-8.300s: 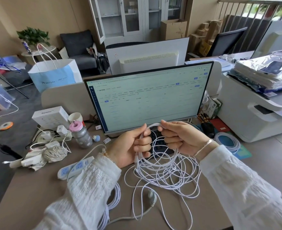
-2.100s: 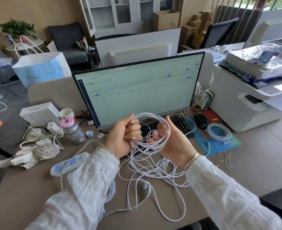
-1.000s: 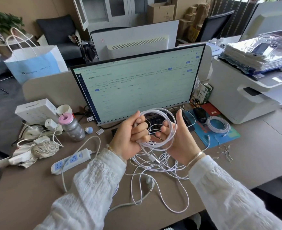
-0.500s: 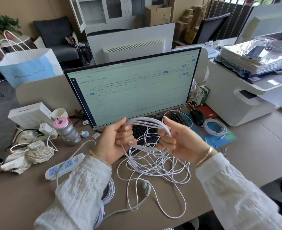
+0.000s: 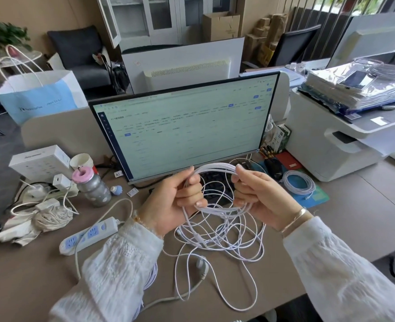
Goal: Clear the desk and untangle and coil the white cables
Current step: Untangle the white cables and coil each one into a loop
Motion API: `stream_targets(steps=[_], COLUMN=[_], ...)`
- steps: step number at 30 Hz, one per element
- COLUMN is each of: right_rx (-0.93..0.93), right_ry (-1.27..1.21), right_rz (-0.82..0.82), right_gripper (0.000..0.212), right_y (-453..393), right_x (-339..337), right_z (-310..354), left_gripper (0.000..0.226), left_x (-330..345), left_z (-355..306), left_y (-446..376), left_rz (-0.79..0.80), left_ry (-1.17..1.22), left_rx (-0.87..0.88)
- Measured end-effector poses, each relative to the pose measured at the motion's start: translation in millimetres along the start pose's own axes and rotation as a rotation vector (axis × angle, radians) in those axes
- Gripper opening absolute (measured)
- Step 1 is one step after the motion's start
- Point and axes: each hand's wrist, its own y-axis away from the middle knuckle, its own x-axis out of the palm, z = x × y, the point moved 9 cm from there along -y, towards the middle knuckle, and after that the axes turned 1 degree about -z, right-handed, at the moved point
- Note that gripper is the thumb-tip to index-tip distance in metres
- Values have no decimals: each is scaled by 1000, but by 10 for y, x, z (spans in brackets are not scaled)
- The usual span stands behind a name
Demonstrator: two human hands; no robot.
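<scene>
Coil taking shape: a person is winding a tangled white cable above a cluttered desk.

The left hand is gripping one side of the white cable coil, fingers curled round the bundled strands, while the right hand is closing round the opposite side, pulling the loops into a wider, flatter oval than the tight ring it was cradling a second ago. The coil is hanging between both hands in front of the monitor, with the loose cable still trailing down in a tangle onto the desk below. Judging by that slack, several more turns are needed. A finished cable coil is already lying near the printer; a power strip is waiting at left.
</scene>
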Motion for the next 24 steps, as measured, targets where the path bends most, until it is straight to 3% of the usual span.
stream_targets(steps=[6,11,13,15,21,24], right_rx=[-26,40,38,14,-148,-112], right_ry=[-54,138,220,359,967,1356], right_rz=[-61,-56,-94,-125,-66,-94], right_gripper=[29,55,44,22,5,18], right_y=[-60,-88,-120,-146,-435,-639], right_x=[-55,-178,-268,-320,47,-3], right_z=[-81,-413,-561,-684,-1072,-1311], left_gripper=[40,40,36,24,17,20], left_x=[44,-35,-100,-126,-163,-179], left_z=[-21,-348,-574,-746,-1076,-1252], left_y=[-18,8,55,115,453,726], left_rz=[-14,-144,-172,-156,-143,-137], left_ry=[3,-3,-3,11,-17,-61], left_rx=[27,145,201,230,341,380])
